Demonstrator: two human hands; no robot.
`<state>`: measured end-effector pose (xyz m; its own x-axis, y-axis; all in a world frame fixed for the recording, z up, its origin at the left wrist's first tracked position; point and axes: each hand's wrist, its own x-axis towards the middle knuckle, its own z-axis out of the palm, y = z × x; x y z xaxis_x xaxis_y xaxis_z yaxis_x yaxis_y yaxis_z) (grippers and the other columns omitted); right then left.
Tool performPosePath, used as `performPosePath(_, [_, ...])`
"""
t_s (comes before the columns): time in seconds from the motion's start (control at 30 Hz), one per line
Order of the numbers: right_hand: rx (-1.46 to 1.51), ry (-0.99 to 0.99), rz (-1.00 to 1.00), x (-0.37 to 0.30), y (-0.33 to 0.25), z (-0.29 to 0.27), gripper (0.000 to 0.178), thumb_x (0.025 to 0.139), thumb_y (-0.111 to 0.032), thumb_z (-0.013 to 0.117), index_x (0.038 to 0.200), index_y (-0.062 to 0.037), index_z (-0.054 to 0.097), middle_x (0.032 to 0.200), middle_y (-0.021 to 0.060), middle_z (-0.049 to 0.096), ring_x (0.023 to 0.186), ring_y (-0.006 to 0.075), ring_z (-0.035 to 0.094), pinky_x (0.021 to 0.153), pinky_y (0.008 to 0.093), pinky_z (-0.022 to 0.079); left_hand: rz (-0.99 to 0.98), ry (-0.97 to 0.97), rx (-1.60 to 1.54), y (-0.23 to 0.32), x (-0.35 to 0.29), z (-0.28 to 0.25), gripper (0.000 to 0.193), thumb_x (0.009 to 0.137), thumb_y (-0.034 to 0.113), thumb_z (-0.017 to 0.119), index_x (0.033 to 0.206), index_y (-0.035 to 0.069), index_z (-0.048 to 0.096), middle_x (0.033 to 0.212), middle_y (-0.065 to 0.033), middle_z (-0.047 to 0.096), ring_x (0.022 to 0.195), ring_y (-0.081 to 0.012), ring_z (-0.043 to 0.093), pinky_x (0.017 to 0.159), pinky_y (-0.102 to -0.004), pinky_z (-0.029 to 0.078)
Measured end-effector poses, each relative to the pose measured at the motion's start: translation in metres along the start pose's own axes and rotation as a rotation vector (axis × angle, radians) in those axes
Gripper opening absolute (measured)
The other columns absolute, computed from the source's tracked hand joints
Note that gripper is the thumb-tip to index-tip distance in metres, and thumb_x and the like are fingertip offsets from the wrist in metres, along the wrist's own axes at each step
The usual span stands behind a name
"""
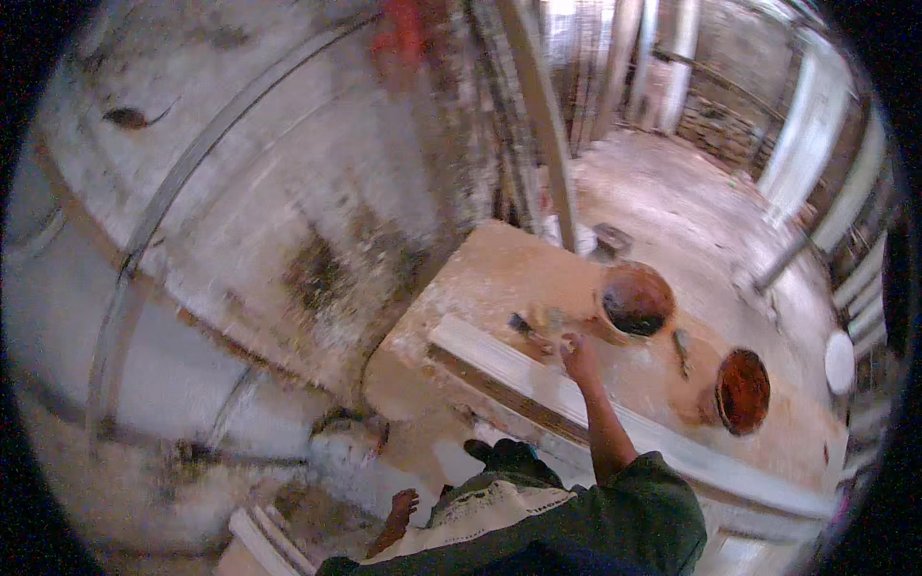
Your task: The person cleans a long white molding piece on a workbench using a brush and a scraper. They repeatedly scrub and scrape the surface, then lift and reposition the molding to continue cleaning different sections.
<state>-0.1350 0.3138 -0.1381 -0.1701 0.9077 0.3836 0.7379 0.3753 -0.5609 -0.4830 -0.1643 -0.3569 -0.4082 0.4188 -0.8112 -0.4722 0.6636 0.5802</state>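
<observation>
My right hand [573,353] is over the table [471,259], just past a long white grooved moulding strip [519,370]. Its fingers look bent together, and whatever they may hold is too blurred to make out. Close by, to its left, lies a dark-tipped tool like a paintbrush [521,324]. A round tub [638,300], dark inside, stands a little beyond the hand. My left hand [406,502] hangs low beside my body, away from the table, with its fingers loosely apart and nothing seen in them.
A second tub [742,392], reddish-brown inside, stands farther right. Between the tubs lies a small narrow tool [682,352]. A tall post [549,125] rises behind the table. Stained wall [288,182] fills the left, and white lengths [264,540] stand at lower left.
</observation>
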Motion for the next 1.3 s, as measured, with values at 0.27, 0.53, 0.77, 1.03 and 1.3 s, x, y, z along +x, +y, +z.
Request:
performPosePath(0.27, [-0.023, 0.238, 0.293, -0.221, 0.059, -0.129, 0.023, 0.082, -0.02, 0.066, 0.1, -0.0067, 0.065, 0.098, 0.0179, 0.064, 0.089, 0.0346, 0.062, 0.078, 0.0423, 0.05, 0.243, -0.38, 0.215, 0.118, 0.073, 0.104, 0.026, 0.09, 0.031, 0.06, 0.11, 0.014, 0.062, 0.101, -0.0043, 0.064, 0.081, -0.02, 0.06, 0.066, -0.0349, 0.047])
performPosePath(0.53, [-0.144, 0.426, 0.86, -0.41, 0.058, -0.261, 0.024, 0.079, -0.015, 0.069, 0.101, -0.0062, 0.069, 0.096, 0.0172, 0.067, 0.089, 0.0297, 0.065, 0.079, 0.0398, 0.052, 0.117, -0.931, 0.425, 0.097, -0.021, 0.247, 0.031, 0.091, 0.035, 0.057, 0.116, 0.016, 0.057, 0.11, -0.0057, 0.059, 0.09, -0.0225, 0.058, 0.074, -0.0391, 0.046])
performPosePath(0.77, [0.013, 0.363, 1.071, -0.475, 0.049, -0.277, 0.029, 0.08, -0.024, 0.07, 0.107, -0.0128, 0.07, 0.09, 0.0132, 0.068, 0.074, 0.0255, 0.067, 0.076, 0.0375, 0.053, -0.1, -1.344, 0.7, 0.001, -0.158, 0.389, 0.035, 0.092, 0.038, 0.054, 0.121, 0.018, 0.054, 0.118, -0.007, 0.056, 0.098, -0.0247, 0.056, 0.081, -0.0427, 0.045])
performPosePath(1.03, [0.157, 0.136, 0.945, -0.539, 0.185, -0.29, 0.033, 0.085, -0.034, 0.067, 0.113, -0.0158, 0.067, 0.107, 0.0145, 0.065, 0.093, 0.0249, 0.066, 0.08, 0.0386, 0.053, -0.154, -1.349, 0.568, -0.049, -0.238, 0.565, 0.039, 0.093, 0.041, 0.05, 0.126, 0.02, 0.05, 0.127, -0.0084, 0.051, 0.107, -0.0271, 0.054, 0.089, -0.0469, 0.044])
performPosePath(1.3, [0.132, 0.149, 0.763, -0.509, 0.245, -0.422, 0.03, 0.088, -0.028, 0.064, 0.111, -0.0093, 0.067, 0.106, 0.0141, 0.066, 0.092, 0.0289, 0.066, 0.082, 0.0369, 0.052, -0.237, -1.121, 0.1, -0.09, -0.182, 0.633, 0.044, 0.094, 0.044, 0.047, 0.132, 0.022, 0.045, 0.136, -0.0098, 0.047, 0.116, -0.0296, 0.052, 0.096, -0.0511, 0.043])
